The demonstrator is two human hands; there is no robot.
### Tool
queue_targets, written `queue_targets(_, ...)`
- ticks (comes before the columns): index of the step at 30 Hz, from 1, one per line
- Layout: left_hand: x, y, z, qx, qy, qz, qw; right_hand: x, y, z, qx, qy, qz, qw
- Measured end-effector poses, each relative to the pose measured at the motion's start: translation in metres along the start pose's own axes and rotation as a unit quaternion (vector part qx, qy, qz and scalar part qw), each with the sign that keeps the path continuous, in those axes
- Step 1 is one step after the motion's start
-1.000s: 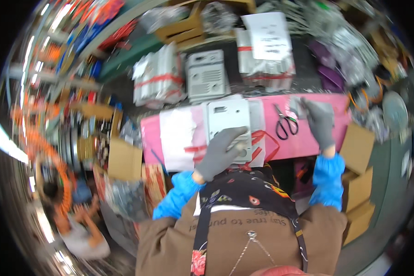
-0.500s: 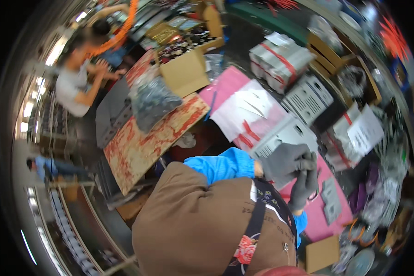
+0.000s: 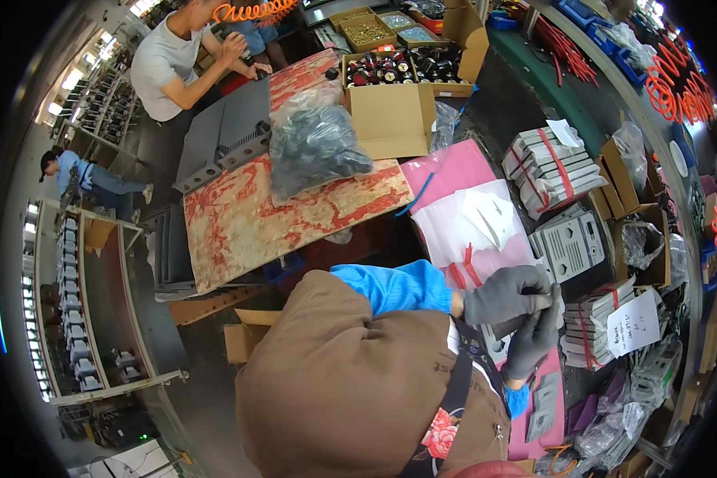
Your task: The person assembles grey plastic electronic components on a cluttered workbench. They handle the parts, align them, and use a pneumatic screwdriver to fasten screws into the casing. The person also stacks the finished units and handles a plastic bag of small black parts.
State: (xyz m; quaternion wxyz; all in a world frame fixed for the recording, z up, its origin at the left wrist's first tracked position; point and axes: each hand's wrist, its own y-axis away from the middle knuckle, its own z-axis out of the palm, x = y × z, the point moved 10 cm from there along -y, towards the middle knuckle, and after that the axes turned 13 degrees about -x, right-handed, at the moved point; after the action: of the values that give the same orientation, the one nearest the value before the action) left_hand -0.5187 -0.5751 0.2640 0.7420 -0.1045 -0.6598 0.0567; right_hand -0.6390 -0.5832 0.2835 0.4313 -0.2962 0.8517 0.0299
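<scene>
My left hand [image 3: 502, 294], in a dark grey glove with a blue sleeve, reaches across to the right of my body. Its fingers are closed and meet those of my right hand [image 3: 532, 344], gloved alike and bent upward. What lies between the fingertips is hidden. A light grey panel [image 3: 497, 344] with a round hole shows in part beneath and between the hands; I cannot tell whether they grip it. White foam sheet [image 3: 474, 223] with red tape pieces [image 3: 464, 269] lies just beyond, over a pink mat [image 3: 454, 165]. Near my right wrist is a flat grey part [image 3: 542, 407].
Taped panel stacks [image 3: 551, 171] and a slotted grey panel [image 3: 567, 244] stand to the right. A clear bag of dark parts [image 3: 319, 151] rests on a worn red-and-tan board [image 3: 295, 215]. Behind it is an open carton [image 3: 394, 119]. A co-worker [image 3: 171, 68] stands at the far left.
The view has swung, moving the surroundings across the picture. The light panel that lay in plain view beyond my left hand now shows only in part around the hands, which stay together.
</scene>
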Motion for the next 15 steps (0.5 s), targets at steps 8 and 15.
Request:
queue_targets(8, 0.014, 0.005, -0.011, -0.009, 0.076, 0.038, 0.996, -0.029, 0.004, 0.005, 0.061, 0.008, -0.044, 0.997)
queue_targets(15, 0.027, 0.013, -0.02, -0.024, 0.039, 0.093, 0.995, -0.017, 0.017, 0.023, 0.037, -0.129, 0.0, 0.991)
